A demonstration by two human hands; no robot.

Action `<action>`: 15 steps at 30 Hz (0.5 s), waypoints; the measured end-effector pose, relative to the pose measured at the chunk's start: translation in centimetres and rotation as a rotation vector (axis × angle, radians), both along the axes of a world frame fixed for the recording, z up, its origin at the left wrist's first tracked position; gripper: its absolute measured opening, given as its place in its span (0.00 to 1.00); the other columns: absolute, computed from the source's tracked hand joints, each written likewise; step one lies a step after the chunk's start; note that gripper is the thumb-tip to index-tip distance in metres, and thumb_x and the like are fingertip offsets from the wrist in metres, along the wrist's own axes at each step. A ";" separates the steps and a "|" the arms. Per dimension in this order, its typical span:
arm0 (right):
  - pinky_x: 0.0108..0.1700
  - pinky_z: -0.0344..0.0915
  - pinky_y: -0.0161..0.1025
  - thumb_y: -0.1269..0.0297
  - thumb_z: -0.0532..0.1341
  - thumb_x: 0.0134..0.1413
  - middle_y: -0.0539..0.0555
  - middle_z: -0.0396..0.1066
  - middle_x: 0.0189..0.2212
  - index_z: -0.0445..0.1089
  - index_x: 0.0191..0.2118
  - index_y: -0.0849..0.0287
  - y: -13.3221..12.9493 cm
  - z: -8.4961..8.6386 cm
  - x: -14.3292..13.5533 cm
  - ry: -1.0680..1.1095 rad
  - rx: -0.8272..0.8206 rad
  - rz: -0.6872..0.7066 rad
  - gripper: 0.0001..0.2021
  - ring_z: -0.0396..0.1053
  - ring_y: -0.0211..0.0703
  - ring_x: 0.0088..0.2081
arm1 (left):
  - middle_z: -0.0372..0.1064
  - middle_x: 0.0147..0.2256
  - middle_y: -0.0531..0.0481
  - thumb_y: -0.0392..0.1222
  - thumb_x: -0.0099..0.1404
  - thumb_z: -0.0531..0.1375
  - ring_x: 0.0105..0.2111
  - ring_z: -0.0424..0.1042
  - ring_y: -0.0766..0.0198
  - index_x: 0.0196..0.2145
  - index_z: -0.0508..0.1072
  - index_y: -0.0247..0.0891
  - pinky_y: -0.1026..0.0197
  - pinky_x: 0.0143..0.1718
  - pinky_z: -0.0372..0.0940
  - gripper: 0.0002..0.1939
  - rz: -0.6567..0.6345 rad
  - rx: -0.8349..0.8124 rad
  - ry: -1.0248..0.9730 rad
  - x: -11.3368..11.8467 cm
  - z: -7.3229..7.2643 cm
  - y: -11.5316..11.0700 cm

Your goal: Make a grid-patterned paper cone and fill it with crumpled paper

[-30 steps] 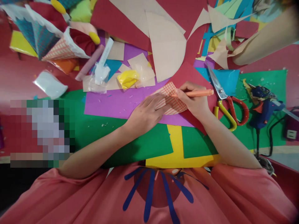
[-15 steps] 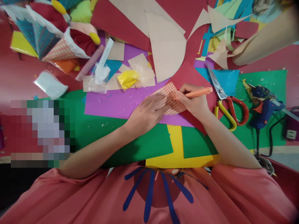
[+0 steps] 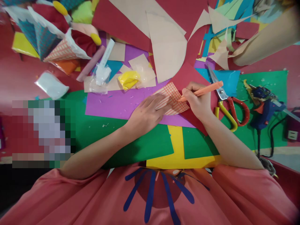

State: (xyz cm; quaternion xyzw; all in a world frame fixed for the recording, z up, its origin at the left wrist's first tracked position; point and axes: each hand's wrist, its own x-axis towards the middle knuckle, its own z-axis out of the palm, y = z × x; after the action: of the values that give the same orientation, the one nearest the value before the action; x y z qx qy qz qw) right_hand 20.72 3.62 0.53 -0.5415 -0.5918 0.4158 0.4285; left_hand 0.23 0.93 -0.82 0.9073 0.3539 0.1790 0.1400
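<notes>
An orange marker (image 3: pixel 207 88) is pinched in my right hand (image 3: pixel 198 101), its tip down at the right part of a beige paper piece (image 3: pixel 172 93). Orange crossing lines cover much of that piece, forming a grid at its right side. My left hand (image 3: pixel 147 114) lies flat over the left part of the piece, fingers stretched out, and hides some of it. Beneath are a purple sheet (image 3: pixel 105 104) and a red sheet (image 3: pixel 187 73). Scissors (image 3: pixel 226 100) with red and yellow handles lie just right of my right hand.
A blue glue gun (image 3: pixel 264 112) with a cord lies at the right. Decorated paper cones (image 3: pixel 67 47) stand at the upper left, near a white packet (image 3: pixel 52 85). A yellow lump in plastic (image 3: pixel 128 80) and a large beige cut-out (image 3: pixel 167 47) lie beyond my hands.
My right hand has shifted slightly right with the marker, whose tip now shows on the paper. My left hand stays in place.
</notes>
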 end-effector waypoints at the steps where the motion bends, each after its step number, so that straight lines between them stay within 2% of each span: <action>1: 0.21 0.49 0.33 0.67 0.56 0.51 0.44 0.52 0.14 0.52 0.17 0.56 0.0 -0.1 0.0 0.005 0.011 -0.016 0.16 0.52 0.30 0.19 | 0.64 0.57 0.38 0.33 0.68 0.52 0.60 0.63 0.49 0.54 0.69 0.40 0.42 0.58 0.63 0.18 0.011 -0.002 0.001 -0.1 0.0 0.1; 5: 0.23 0.51 0.33 0.66 0.58 0.53 0.44 0.54 0.16 0.54 0.18 0.57 0.0 -0.3 0.0 -0.005 0.012 0.025 0.15 0.52 0.30 0.20 | 0.66 0.56 0.39 0.34 0.68 0.52 0.60 0.63 0.50 0.53 0.69 0.40 0.41 0.58 0.62 0.18 0.041 0.004 0.000 -0.3 0.1 0.3; 10: 0.24 0.51 0.33 0.66 0.59 0.53 0.45 0.57 0.17 0.57 0.19 0.59 0.1 -0.5 0.1 -0.033 0.036 0.086 0.14 0.53 0.30 0.21 | 0.71 0.51 0.42 0.33 0.69 0.51 0.54 0.68 0.54 0.50 0.71 0.38 0.47 0.54 0.67 0.15 -0.034 0.084 -0.049 -0.2 -0.1 0.2; 15: 0.25 0.51 0.33 0.65 0.59 0.53 0.45 0.58 0.18 0.59 0.20 0.59 0.1 -0.5 0.1 -0.079 0.026 0.090 0.14 0.53 0.30 0.21 | 0.70 0.52 0.43 0.33 0.68 0.52 0.55 0.67 0.53 0.51 0.71 0.42 0.45 0.55 0.67 0.16 -0.029 0.052 -0.019 0.0 0.0 0.1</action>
State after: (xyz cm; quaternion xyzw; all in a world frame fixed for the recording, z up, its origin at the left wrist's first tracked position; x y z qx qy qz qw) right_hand 20.86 3.67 0.04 -0.5247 -0.6374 0.4053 0.3926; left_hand 0.19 1.05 -0.83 0.9139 0.3346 0.1946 0.1221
